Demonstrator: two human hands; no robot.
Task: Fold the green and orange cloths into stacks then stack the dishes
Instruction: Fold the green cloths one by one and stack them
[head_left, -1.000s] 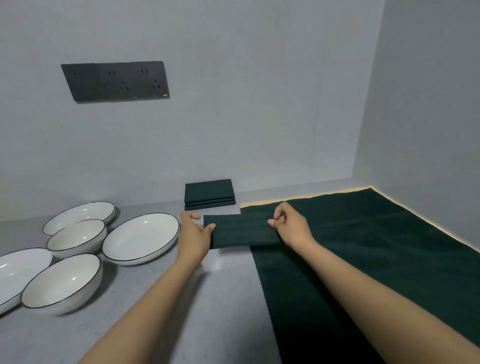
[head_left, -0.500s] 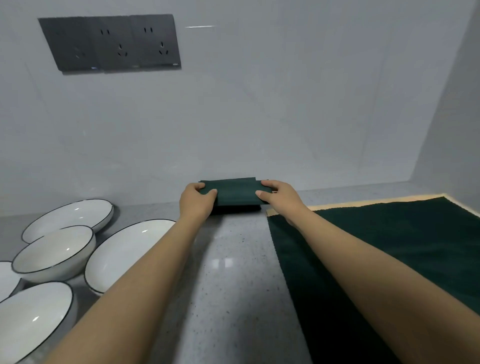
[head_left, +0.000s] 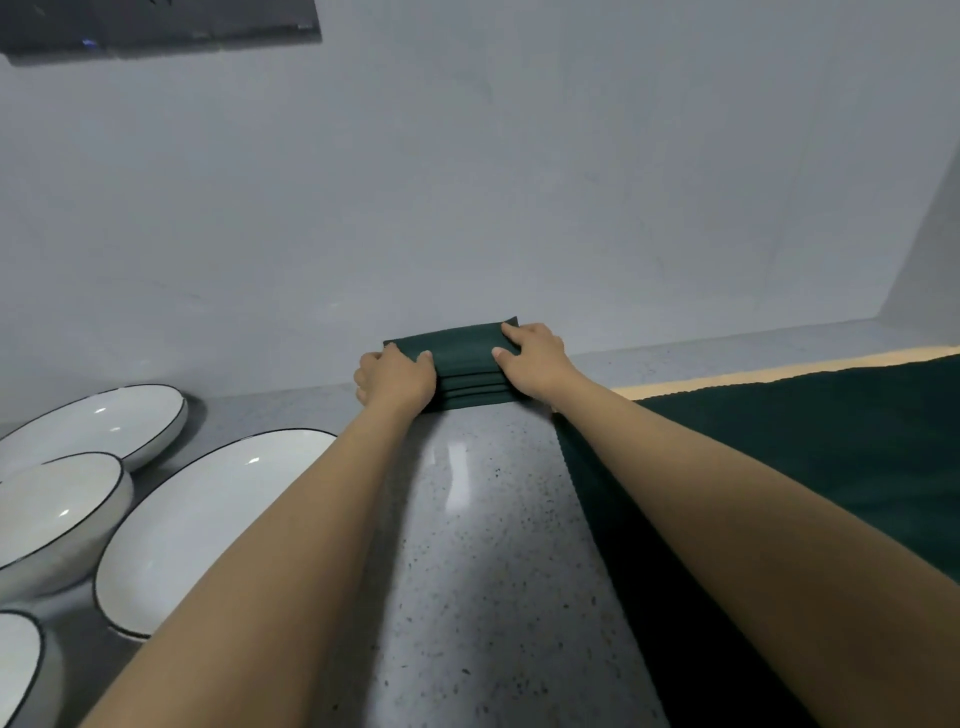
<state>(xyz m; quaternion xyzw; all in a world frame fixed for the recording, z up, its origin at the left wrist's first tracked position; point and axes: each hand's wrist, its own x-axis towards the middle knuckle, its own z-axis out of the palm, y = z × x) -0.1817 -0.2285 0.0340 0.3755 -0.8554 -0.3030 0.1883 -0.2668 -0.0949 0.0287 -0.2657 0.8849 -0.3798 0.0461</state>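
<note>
Stack of folded green cloths (head_left: 464, 370) at the back of the speckled tabletop (head_left: 467, 545) by the wall, left hand (head_left: 395, 379) gripping its left end, right hand (head_left: 535, 364) gripping its right end, thumbs on top, white dishes (head_left: 208, 519) at left, large green cloth (head_left: 805, 457) spread at right, no readable writing

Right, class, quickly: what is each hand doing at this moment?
Left hand: grips the left end of the stack of folded green cloths.
Right hand: grips the stack's right end, fingers on top.
</note>
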